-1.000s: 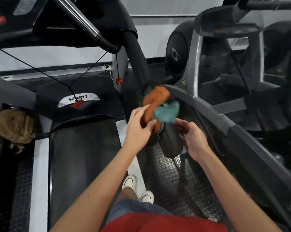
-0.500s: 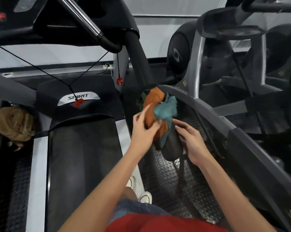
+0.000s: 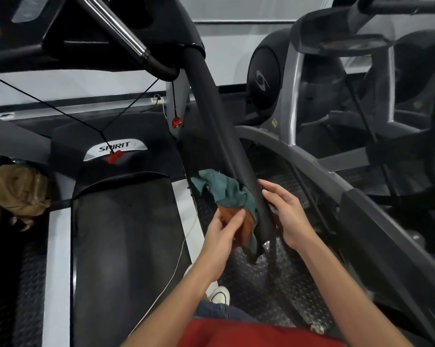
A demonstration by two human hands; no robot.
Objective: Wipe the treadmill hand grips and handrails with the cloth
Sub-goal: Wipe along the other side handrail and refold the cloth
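Note:
The treadmill's black padded right handrail [image 3: 219,116] runs from the console down to its free end between my hands. A teal and orange cloth [image 3: 224,191] is bunched against the rail's left side near that end. My left hand [image 3: 224,231] pinches the orange part of the cloth against the rail. On the rail's right side, my right hand [image 3: 286,214] has straight fingers whose tips touch the rail. A chrome and black hand grip [image 3: 126,33] juts from the console at the top.
The treadmill belt [image 3: 126,246] and its SPIRIT motor cover [image 3: 115,147] lie to the left, with red safety clips on cords. A brown cap [image 3: 18,191] sits at the far left. Grey elliptical machines [image 3: 336,96] crowd the right; studded rubber flooring lies below.
The cloth has slid down and around to the rail's left side, now spread with teal uppermost. My left hand moved lower with it, and my right hand opened beside the rail.

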